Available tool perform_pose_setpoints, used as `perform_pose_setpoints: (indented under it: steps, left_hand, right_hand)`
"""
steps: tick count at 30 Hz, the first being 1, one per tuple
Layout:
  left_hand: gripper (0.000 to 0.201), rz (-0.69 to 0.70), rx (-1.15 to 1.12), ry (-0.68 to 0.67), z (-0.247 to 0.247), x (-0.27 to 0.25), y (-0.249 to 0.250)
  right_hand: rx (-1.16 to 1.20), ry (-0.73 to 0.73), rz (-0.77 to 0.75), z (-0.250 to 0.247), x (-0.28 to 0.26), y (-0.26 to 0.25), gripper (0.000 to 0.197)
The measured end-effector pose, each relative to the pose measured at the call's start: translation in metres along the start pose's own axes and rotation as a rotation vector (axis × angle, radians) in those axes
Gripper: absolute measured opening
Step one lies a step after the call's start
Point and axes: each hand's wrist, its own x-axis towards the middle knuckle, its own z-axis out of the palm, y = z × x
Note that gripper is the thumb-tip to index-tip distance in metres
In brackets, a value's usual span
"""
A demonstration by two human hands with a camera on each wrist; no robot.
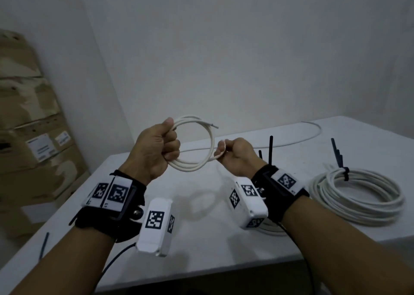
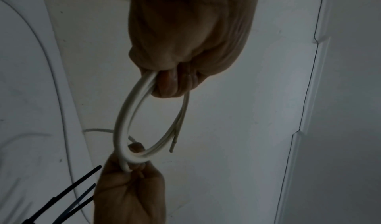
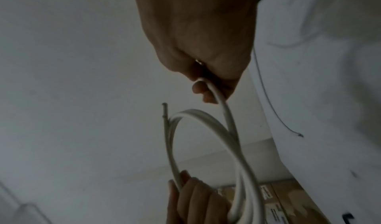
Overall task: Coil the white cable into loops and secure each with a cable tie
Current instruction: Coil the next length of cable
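My left hand (image 1: pixel 167 145) is raised above the table and grips a small coil of white cable (image 1: pixel 207 158) of about three loops; the cable's cut end (image 1: pixel 215 126) sticks out at the top. My right hand (image 1: pixel 225 152) pinches the strand where it leaves the coil. From there the loose cable (image 1: pixel 313 135) trails back across the table. In the left wrist view the left hand (image 2: pixel 173 84) holds the coil (image 2: pixel 123 121) from above, with the right hand (image 2: pixel 132 178) below it. In the right wrist view the right hand (image 3: pixel 206 89) holds the strand (image 3: pixel 225 111).
A larger white coil (image 1: pixel 367 202) bound with a black tie (image 1: pixel 345 173) lies on the white table (image 1: pixel 201 238) at the right. Black ties (image 1: pixel 271 149) stand up behind my right hand; I cannot tell what holds them. One tie (image 1: pixel 43 245) lies near the left edge. Cardboard boxes (image 1: pixel 33 137) are stacked left.
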Motion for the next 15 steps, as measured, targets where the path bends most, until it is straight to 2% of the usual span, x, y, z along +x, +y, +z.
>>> perform_pose_setpoints:
  steps: [4,7,10,13,15]
  left_hand:
    - [0.031,-0.002,0.026,0.017,-0.006,-0.001,-0.007]
    - [0.031,-0.002,0.057,-0.004,-0.005,-0.001,-0.011]
    - [0.031,0.025,0.125,-0.039,0.004,-0.002,-0.015]
    - [0.031,0.077,0.136,-0.057,0.015,-0.002,-0.015]
    - [0.027,0.113,0.154,-0.052,0.022,-0.001,-0.016]
  right_hand:
    - [-0.34,-0.19,-0.146,-0.001,-0.015,-0.015,0.018]
    - [-0.62,-0.324,-0.283,-0.002,-0.026,-0.028,0.021]
    - [-0.939,-0.371,-0.452,0.004,-0.037,-0.036,0.025]
    - [-1.019,-0.377,-0.522,0.007,-0.044,-0.042,0.026]
    - [-1.081,-0.341,-0.543,0.006,-0.048,-0.043,0.044]
